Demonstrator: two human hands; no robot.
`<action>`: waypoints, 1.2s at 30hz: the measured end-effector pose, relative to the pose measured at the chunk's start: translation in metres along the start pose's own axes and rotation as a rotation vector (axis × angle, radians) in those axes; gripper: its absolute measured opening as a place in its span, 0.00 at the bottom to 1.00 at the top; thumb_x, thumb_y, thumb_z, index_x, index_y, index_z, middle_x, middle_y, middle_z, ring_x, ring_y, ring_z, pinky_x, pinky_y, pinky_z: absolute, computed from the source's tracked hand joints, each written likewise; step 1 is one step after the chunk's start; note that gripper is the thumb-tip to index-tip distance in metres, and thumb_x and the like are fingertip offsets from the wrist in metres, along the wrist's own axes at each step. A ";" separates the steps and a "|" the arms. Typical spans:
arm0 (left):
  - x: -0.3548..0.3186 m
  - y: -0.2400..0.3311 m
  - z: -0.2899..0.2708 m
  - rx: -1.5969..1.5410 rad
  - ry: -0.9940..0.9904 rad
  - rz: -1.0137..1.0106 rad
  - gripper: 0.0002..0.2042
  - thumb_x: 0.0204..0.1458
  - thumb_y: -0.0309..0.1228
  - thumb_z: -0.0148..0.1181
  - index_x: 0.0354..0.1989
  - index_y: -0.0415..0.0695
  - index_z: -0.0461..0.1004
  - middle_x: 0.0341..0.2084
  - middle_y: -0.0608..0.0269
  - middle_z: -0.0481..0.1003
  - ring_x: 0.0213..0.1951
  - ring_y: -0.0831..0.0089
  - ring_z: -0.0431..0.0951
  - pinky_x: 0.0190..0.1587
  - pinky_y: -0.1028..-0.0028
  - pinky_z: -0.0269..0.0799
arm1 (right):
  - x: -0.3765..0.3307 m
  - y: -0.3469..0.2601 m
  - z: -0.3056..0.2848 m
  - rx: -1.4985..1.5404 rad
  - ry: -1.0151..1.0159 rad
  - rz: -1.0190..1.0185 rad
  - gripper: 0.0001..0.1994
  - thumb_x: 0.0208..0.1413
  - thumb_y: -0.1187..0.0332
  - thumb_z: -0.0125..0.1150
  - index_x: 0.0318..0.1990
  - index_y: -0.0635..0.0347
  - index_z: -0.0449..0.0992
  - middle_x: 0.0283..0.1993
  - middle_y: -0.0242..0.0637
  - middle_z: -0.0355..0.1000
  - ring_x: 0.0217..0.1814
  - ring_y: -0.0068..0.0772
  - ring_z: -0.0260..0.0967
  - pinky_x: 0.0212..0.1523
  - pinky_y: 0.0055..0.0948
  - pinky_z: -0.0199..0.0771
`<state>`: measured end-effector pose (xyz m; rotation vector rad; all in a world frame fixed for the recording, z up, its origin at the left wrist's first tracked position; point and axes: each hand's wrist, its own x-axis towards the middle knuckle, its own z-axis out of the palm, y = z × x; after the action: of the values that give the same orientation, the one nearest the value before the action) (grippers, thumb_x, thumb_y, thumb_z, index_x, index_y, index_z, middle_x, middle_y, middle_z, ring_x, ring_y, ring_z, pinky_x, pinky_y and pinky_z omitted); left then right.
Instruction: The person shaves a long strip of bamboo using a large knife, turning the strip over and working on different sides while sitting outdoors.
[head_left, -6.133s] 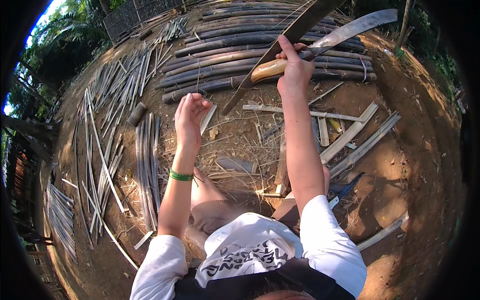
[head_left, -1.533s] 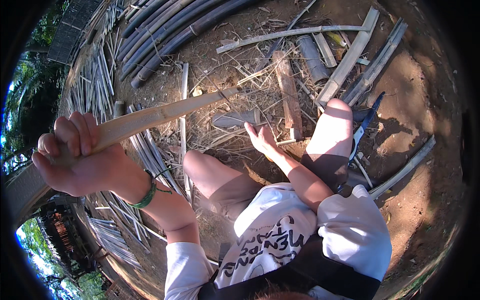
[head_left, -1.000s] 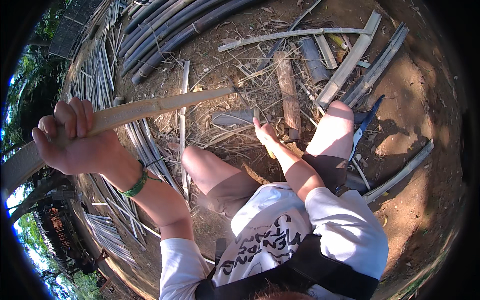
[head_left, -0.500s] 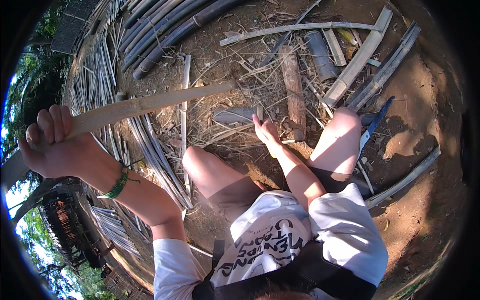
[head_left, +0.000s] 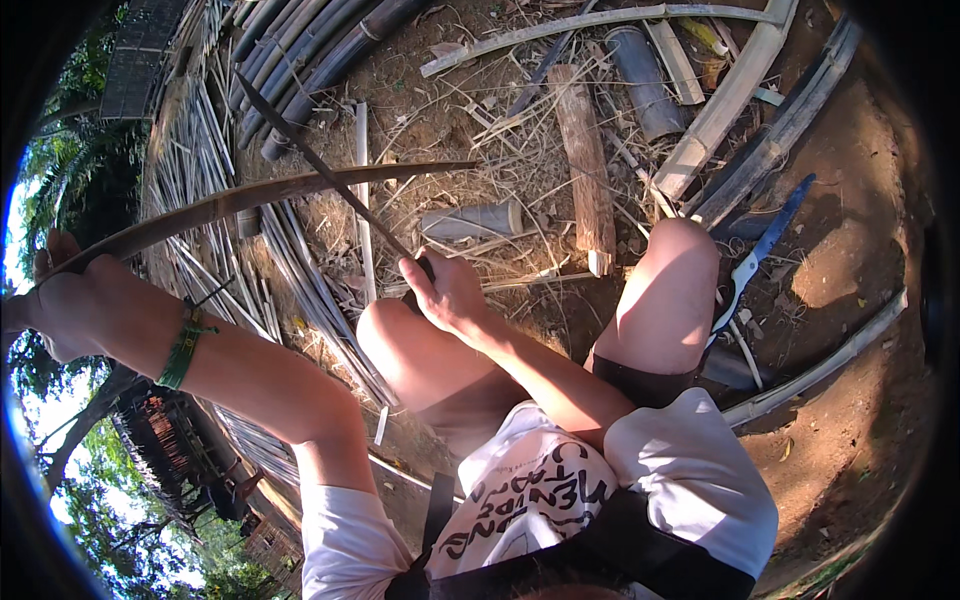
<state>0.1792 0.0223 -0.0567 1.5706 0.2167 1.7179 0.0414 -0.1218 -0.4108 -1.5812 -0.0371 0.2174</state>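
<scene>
My left hand (head_left: 75, 300), at the far left, is closed round one end of a long split-bamboo strip (head_left: 235, 197). The strip reaches right across the view in a slight curve, its far tip above a short bamboo piece (head_left: 468, 221) on the ground. Near my left knee, my right hand (head_left: 450, 298) grips the dark handle of a long knife (head_left: 368, 213). Its narrow blade slants up and left and crosses the strip; whether they touch I cannot tell. A green bracelet (head_left: 182, 345) is on my left wrist.
A wooden block (head_left: 583, 165) lies among shavings ahead of me. Split bamboo lengths (head_left: 725, 100) and a bamboo tube (head_left: 645, 85) lie to its right. A folding saw (head_left: 768, 240) rests beside my right knee. Bamboo poles (head_left: 330, 60) and thin strips (head_left: 300, 275) are piled on the left.
My right hand has moved left, and the knife blade now points up-left across the strip. My left hand has shifted slightly outward and turned, and the strip has rolled to its darker side.
</scene>
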 end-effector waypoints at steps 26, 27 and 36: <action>-0.016 0.009 -0.022 -0.211 -0.069 0.083 0.19 0.56 0.41 0.59 0.23 0.37 0.65 0.18 0.58 0.67 0.17 0.70 0.67 0.18 0.71 0.65 | 0.007 0.080 -0.012 -0.023 0.003 0.291 0.35 0.63 0.37 0.41 0.29 0.67 0.75 0.25 0.51 0.73 0.28 0.51 0.71 0.34 0.46 0.67; -0.018 0.005 -0.025 -0.232 -0.084 0.072 0.19 0.56 0.41 0.59 0.23 0.37 0.65 0.18 0.58 0.67 0.16 0.70 0.67 0.18 0.71 0.65 | 0.008 0.094 -0.007 -0.054 0.025 0.284 0.36 0.62 0.36 0.41 0.31 0.68 0.76 0.26 0.52 0.74 0.29 0.51 0.72 0.34 0.47 0.68; 0.002 -0.030 -0.028 -0.417 -0.233 -0.014 0.20 0.55 0.42 0.58 0.22 0.38 0.64 0.17 0.59 0.66 0.16 0.71 0.65 0.18 0.71 0.63 | 0.012 0.160 0.013 -0.194 0.163 0.720 0.41 0.58 0.31 0.40 0.32 0.69 0.80 0.30 0.58 0.76 0.38 0.58 0.76 0.40 0.48 0.72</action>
<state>0.1665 0.0547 -0.0792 1.4303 -0.2340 1.4386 0.0327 -0.1112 -0.5707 -1.7488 0.6634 0.6576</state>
